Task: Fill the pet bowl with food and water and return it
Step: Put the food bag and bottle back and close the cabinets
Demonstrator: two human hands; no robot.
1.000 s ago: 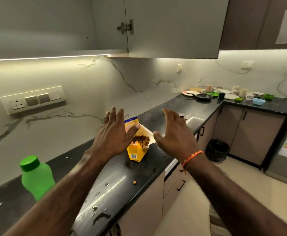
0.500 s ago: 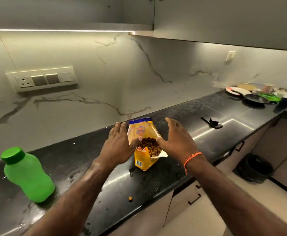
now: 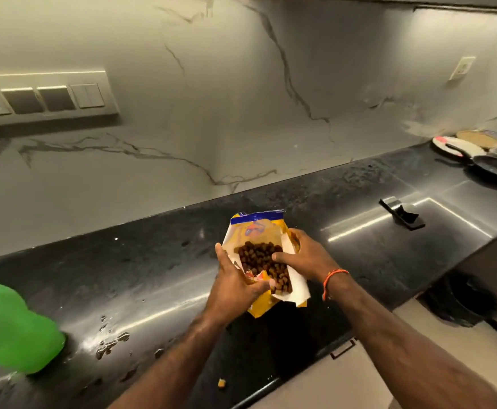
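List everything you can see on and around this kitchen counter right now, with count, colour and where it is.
Open yellow pet food bag: one, yellow and blue, counter centre, full of brown kibble.
Green plastic bottle: one, green, counter far left.
Stray kibble piece: one, orange-brown, counter front edge.
Black stone counter: one, wet patches.
Black frying pan: one, far right.
Wall switch panel: one, beige, upper left.
Dark bin: one, floor right.
Left hand: grips bag's near side.
Right hand: grips bag's right side.

Both forearms were bare, with no sleeves in view. The right hand (image 3: 306, 256) had an orange thread band (image 3: 331, 280) tied at the wrist. The left hand (image 3: 235, 286) wore nothing.
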